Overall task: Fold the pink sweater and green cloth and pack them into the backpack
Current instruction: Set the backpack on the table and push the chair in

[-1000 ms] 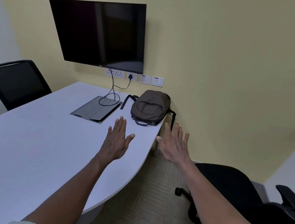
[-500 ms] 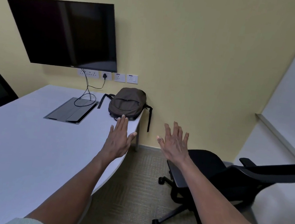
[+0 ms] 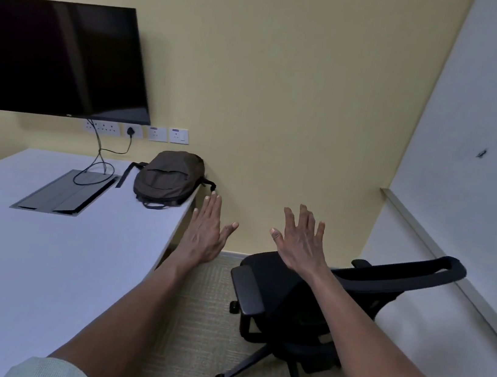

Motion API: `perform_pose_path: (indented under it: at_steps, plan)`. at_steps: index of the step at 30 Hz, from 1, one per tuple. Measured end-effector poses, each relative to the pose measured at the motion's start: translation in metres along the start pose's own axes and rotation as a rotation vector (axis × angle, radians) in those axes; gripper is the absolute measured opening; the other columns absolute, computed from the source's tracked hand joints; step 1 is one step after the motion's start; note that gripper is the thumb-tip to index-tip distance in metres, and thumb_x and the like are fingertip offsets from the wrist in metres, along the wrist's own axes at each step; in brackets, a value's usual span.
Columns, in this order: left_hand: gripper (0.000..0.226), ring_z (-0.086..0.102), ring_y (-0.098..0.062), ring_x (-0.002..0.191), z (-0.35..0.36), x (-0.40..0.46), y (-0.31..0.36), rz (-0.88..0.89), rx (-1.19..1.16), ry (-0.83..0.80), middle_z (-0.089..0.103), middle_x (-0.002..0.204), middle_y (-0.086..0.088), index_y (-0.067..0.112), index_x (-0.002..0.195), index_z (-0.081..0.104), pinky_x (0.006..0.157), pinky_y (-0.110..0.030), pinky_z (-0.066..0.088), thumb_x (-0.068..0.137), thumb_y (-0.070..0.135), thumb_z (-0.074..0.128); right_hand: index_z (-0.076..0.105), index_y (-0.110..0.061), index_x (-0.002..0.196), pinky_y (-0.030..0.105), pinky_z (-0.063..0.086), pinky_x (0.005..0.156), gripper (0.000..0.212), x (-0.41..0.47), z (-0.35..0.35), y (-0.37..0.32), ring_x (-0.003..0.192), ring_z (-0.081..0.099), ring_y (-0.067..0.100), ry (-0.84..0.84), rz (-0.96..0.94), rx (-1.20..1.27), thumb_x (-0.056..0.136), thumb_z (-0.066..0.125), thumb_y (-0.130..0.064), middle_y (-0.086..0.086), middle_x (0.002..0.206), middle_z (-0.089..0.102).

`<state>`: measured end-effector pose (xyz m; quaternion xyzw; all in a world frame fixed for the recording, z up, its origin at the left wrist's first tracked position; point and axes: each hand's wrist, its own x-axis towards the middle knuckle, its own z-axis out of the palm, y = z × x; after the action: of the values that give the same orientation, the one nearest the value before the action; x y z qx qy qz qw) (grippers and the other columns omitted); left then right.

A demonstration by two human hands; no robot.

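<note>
Backpack, dark olive-brown fabric, rounded (image 3: 169,178): lying at the far right corner of the pale grey curved-edge tabletop (image 3: 24,252), left of frame centre, close to the yellow wall. Front pocket seam facing the camera; black straps trailing off its left side and over the table edge on its right; a carry loop hanging toward the viewer. Main compartment appearing closed, though the zip is too small to tell.

Table edge: sweeping in a curve from the backpack down toward the lower middle of the frame, leaving open carpeted floor (image 3: 199,325) between it and the black mesh swivel chair (image 3: 305,295) at centre right.

Left hand (image 3: 206,233): hovering in mid-air just past the table's edge, fingers straight and together, thumb splayed, holding nothing.

Right hand (image 3: 302,242): hovering above the chair, fingers spread and relaxed, holding nothing.

Other items: black wall-mounted flat screen (image 3: 58,56) filling the upper left; white wall sockets (image 3: 140,132) sitting beneath it; black cable (image 3: 98,154) running down to a grey recessed cable hatch (image 3: 64,191) in the tabletop, left of the backpack.
</note>
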<state>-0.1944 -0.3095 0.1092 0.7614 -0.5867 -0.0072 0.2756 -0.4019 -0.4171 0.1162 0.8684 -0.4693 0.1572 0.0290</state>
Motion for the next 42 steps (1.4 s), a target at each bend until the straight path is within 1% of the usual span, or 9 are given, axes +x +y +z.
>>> perform_pose_path:
  at_steps: [5,12,16,20,27,32,35,39,42]
  plan:
    - [0.089,-0.011,-0.017,0.152,0.043,0.012,0.076,0.041,-0.032,-0.022,-0.009,0.165,-0.006,0.01,0.157,-0.008,0.124,-0.041,0.002,0.096,0.065,0.025,0.036,-0.013,0.145,0.063,0.016,0.116,0.059,-0.004,-0.008,0.081,0.147,0.013,0.036,-0.051,0.008,-0.026,0.102,0.029,-0.052,0.021,0.158,0.016]
    - [0.089,-0.011,-0.018,0.152,0.101,0.013,0.159,0.095,-0.077,-0.097,-0.011,0.165,-0.005,0.011,0.156,-0.01,0.125,-0.044,0.003,0.097,0.064,0.028,0.037,-0.013,0.147,0.061,0.014,0.116,0.06,-0.029,-0.005,0.174,0.149,0.012,0.033,-0.164,0.065,-0.034,0.103,0.025,-0.053,0.017,0.16,0.016]
    - [0.09,-0.01,-0.018,0.152,0.123,0.011,0.187,0.12,-0.086,-0.145,-0.01,0.165,-0.005,0.01,0.157,-0.008,0.125,-0.042,0.003,0.096,0.065,0.03,0.041,-0.014,0.144,0.061,0.014,0.116,0.062,-0.042,0.005,0.208,0.147,0.016,0.033,-0.251,0.124,0.001,0.102,0.023,-0.055,0.017,0.158,0.02]
    - [0.09,-0.01,-0.017,0.152,0.141,0.011,0.202,0.143,-0.064,-0.222,-0.009,0.165,-0.005,0.01,0.157,-0.007,0.125,-0.043,0.004,0.096,0.067,0.027,0.049,-0.017,0.138,0.058,0.017,0.116,0.062,-0.048,0.016,0.225,0.141,0.029,0.032,-0.281,0.195,0.045,0.1,0.021,-0.058,0.015,0.151,0.036]
    - [0.096,0.005,-0.022,0.153,0.164,0.025,0.216,0.082,0.013,-0.471,0.009,0.165,-0.01,0.009,0.157,0.008,0.124,-0.047,0.009,0.091,0.076,0.027,0.054,-0.023,0.133,0.052,0.023,0.115,0.064,-0.046,0.025,0.228,0.134,0.039,0.028,-0.269,0.19,0.012,0.097,0.018,-0.061,0.011,0.139,0.053]
    - [0.112,0.04,-0.027,0.141,0.166,0.03,0.219,0.03,0.097,-0.565,0.04,0.155,-0.009,0.018,0.155,0.028,0.111,-0.045,0.036,0.072,0.094,0.029,0.054,-0.021,0.133,0.049,0.019,0.118,0.063,-0.05,0.026,0.234,0.137,0.038,0.027,-0.239,0.15,0.028,0.098,0.022,-0.061,0.01,0.142,0.052]
    - [0.118,0.055,-0.027,0.126,0.166,0.029,0.219,0.044,0.104,-0.533,0.059,0.139,-0.008,0.025,0.148,0.042,0.1,-0.045,0.046,0.06,0.103,0.024,0.057,-0.022,0.13,0.049,0.02,0.117,0.064,-0.044,0.024,0.243,0.133,0.042,0.025,-0.267,0.108,0.045,0.096,0.022,-0.063,0.006,0.135,0.057]
    - [0.101,0.064,-0.023,0.107,0.167,0.029,0.217,0.06,0.086,-0.457,0.071,0.117,-0.002,0.029,0.135,0.055,0.09,-0.041,0.052,0.067,0.098,0.028,0.067,-0.023,0.101,0.049,0.028,0.111,0.073,-0.022,0.02,0.277,0.109,0.06,0.024,-0.253,0.088,0.082,0.092,0.008,-0.065,0.003,0.107,0.069]
    - [0.093,0.066,-0.019,0.098,0.166,0.032,0.212,0.073,0.074,-0.453,0.073,0.109,0.001,0.03,0.129,0.061,0.085,-0.039,0.053,0.071,0.095,0.029,0.065,-0.022,0.092,0.046,0.034,0.108,0.064,-0.009,0.018,0.319,0.092,0.064,0.021,-0.261,0.047,0.104,0.1,0.013,-0.059,-0.001,0.093,0.071]
